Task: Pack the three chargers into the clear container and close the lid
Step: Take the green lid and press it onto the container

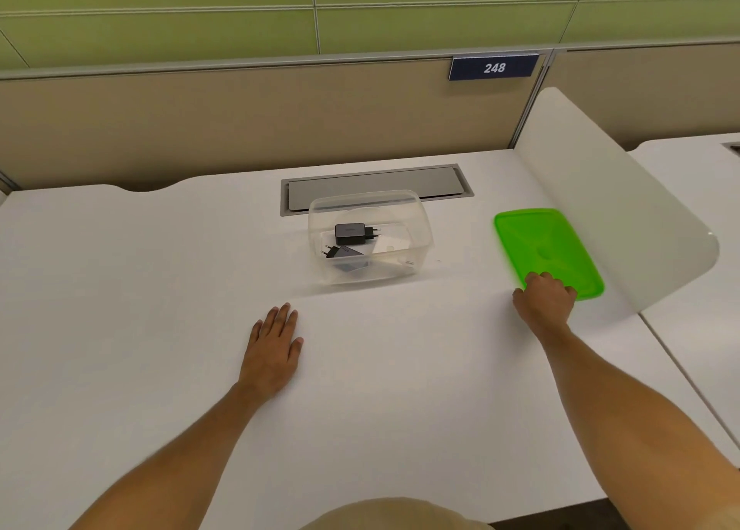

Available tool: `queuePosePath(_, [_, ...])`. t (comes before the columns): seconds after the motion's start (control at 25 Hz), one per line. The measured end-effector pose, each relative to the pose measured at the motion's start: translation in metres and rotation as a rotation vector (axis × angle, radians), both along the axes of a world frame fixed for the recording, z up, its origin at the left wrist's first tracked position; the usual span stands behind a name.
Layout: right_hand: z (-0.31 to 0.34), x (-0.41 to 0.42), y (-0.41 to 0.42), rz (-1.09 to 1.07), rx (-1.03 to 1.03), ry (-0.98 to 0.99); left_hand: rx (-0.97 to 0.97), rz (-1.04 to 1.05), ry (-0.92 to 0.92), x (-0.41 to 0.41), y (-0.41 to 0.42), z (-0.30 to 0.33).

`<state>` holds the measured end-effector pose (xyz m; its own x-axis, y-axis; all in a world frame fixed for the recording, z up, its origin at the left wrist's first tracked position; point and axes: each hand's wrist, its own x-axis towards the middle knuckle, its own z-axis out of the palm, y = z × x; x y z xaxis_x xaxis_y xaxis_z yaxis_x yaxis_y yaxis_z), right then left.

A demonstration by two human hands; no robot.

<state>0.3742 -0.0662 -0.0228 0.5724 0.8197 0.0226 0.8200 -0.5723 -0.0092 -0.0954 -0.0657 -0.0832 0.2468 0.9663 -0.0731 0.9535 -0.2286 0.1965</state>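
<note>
Clear plastic rectangular container (370, 241) sat open near the middle of the table's far edge, just in front of the grey cable hatch (376, 188). Inside: black plug charger (354, 233) lying flat, second dark charger (343, 254) beside it toward the near wall, and a pale white one (394, 245), hard to make out through the plastic. So packing looked done; lid step was in hand. Bright green flat plastic lid (548, 249) lay toward the table's right edge, well apart from the container, beside a white curved divider (624, 217). Right hand (544, 299) was on the lid's near edge, fingers curled over it; whether it actually gripped, cannot tell. Left hand (274, 349) lay flat on the white table (120, 289), fingers together, holding nothing. To do it well: carry the lid level, align corners with the rim, steady the container with the left hand, press all around.
</note>
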Motion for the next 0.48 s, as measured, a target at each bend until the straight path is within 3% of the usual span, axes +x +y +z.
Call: queuePosePath(0.48, [-0.012, 0.001, -0.007, -0.069, 0.066, 0.026, -0.036, 0.104, -0.116, 0.013, 0.002, 0.008])
